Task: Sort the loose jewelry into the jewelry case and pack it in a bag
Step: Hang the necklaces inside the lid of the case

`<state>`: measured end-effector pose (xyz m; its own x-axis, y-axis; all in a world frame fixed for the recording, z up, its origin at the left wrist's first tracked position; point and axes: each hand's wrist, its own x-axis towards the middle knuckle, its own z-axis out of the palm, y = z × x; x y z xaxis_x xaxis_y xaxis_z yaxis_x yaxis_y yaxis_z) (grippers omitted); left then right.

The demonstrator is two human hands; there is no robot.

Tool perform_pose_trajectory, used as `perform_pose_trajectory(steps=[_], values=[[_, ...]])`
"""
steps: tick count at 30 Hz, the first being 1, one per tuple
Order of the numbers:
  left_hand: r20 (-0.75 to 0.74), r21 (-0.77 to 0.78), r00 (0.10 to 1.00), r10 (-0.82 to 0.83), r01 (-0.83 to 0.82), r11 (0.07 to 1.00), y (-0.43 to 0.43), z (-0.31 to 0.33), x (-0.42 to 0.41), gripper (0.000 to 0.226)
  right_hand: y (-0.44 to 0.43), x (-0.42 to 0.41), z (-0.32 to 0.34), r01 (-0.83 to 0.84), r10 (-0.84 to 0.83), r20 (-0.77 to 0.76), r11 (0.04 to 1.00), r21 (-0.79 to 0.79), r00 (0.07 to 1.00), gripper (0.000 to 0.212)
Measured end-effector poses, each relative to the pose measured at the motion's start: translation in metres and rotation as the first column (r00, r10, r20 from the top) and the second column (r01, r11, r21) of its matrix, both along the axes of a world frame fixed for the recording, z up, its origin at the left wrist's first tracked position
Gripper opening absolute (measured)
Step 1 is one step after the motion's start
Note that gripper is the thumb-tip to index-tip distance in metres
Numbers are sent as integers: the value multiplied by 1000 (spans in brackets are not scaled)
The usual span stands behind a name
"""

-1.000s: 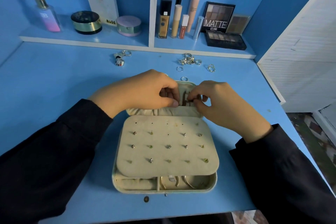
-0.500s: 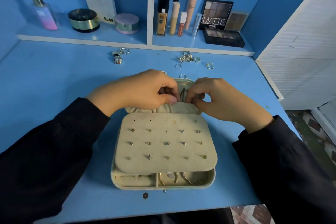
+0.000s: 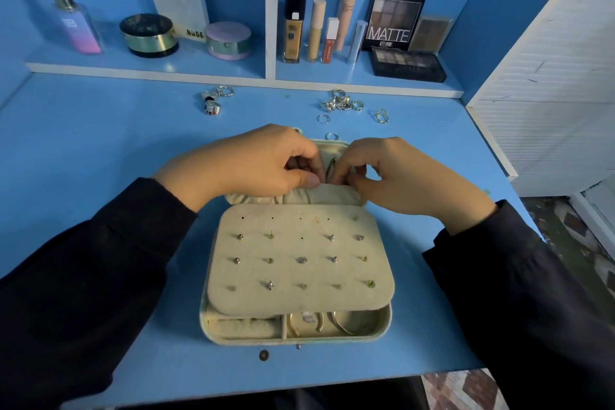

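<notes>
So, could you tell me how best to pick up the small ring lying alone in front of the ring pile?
Pinch the small ring across its band, straight down from above: it seems to lie flat on the desk, apart from the ring pile.

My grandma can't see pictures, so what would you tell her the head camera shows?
The left hand and right hand pinch a thin metal piece over the lid of an open beige jewelry case on a blue table. Rows of stud earrings sit on its panel, loose rings lie behind it, and makeup stands on a shelf.
</notes>
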<state>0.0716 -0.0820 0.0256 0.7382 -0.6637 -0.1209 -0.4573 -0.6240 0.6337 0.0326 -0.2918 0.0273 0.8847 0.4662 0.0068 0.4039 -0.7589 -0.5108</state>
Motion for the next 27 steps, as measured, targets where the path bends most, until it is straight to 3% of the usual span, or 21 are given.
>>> perform_pose_trajectory(steps=[4, 8, 16, 27], values=[[25, -48, 999, 29, -27, 998, 0, -2, 1, 10, -5, -3, 0, 95, -95, 90, 995, 9, 991, 25], [133, 5, 991, 16, -16, 1000, 0, -7, 3, 12, -3, -7, -3, 94, -89, 87, 994, -54, 992, 24], [41, 15, 999, -20, 19, 1000, -3, -7, -1, 9, -5, -8, -1, 93, -92, 42, 996, -9, 995, 24], [21, 20, 1000, -16, 15, 1000, -6, -6, -3, 7, -4, -8, -1, 41, -40, 41, 999, -10, 998, 23]])
